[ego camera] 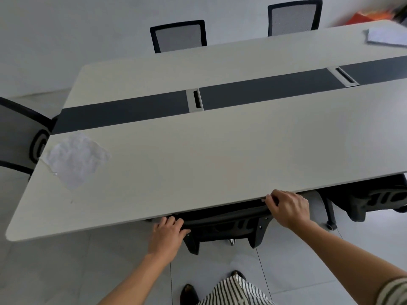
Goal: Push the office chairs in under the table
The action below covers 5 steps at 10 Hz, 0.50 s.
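Note:
A black mesh office chair stands right in front of me, its backrest top against the near edge of the long pale table. My left hand grips the left end of the backrest top. My right hand grips the right end, touching the table edge. The seat is hidden under the tabletop. A second black chair sits partly under the table to the right.
Two mesh-backed chairs stand at the far side, another chair at the left end. Crumpled paper lies on the table's left, more paper at the far right. Tiled floor around my feet.

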Motion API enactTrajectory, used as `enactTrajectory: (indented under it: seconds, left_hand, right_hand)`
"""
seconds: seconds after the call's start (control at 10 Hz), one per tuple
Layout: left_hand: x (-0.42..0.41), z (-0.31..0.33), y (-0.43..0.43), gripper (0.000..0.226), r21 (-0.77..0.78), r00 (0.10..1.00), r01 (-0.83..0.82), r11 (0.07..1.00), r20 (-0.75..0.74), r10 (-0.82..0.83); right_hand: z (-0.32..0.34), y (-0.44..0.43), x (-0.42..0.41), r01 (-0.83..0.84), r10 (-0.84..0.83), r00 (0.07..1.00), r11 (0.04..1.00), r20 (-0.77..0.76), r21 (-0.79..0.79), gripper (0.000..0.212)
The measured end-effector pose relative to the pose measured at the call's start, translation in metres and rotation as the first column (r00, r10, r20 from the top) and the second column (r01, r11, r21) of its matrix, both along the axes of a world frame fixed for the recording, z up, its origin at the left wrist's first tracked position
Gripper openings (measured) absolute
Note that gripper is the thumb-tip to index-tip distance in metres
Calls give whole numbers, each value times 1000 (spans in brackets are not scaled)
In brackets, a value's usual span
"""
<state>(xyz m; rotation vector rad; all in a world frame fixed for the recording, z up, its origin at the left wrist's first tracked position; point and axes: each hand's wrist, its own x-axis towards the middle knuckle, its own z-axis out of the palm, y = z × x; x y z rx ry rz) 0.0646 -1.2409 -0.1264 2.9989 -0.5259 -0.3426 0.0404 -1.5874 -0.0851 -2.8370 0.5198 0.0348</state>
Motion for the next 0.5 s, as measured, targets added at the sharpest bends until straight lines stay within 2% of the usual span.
enactTrajectory:
  seconds: [0.1,0.2,0.3,0.4,0.5]
  left_hand:
    - [-2,5,-2,39,-5,999,-41,999,-35,41]
    - [0,10,-2,42,-14,994,-74,997,-83,73]
    - [0,15,3,39,-92,981,-130,987,-159,114]
    - [1,17,15,37,-196,976,-174,965,-166,142]
    - [-5,21,30,32,-271,971,-210,940,-169,168]
  right_hand:
    - [1,0,-1,-8,9,1000,1000,-28,21,37]
    - [4,3,1,2,-1,991,1000,-131,13,37]
    - [14,9,3,5,-11,964,1000,-264,-24,35]
    - [41,19,13,-56,47,952,998,-302,-19,33]
    - [93,25,31,1,-10,1000,933,22,361,24]
